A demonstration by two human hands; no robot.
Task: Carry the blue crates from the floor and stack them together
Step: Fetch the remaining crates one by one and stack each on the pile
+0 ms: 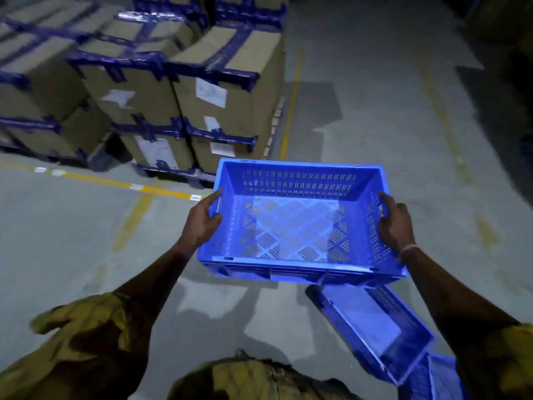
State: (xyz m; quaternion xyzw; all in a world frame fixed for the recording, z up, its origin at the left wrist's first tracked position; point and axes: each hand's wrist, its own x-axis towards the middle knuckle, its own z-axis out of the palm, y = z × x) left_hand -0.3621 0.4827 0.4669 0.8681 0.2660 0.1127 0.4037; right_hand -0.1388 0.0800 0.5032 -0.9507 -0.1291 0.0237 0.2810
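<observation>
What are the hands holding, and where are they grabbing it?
Both hands hold an empty blue crate: left hand on its left rim, right hand on its right rim.

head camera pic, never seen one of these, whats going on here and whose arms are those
The camera sits on a person's head and looks forward and down, so the arms are the wearer's own. There is no machine here, just two bare hands. The left hand and the right hand each have a grip on one short side of an empty blue crate, held in the air above a grey concrete floor with yellow lines. Another blue crate lies lower right, partly under the right arm. Ahead on the left stand stacked cardboard boxes bound with blue strapping.
</observation>
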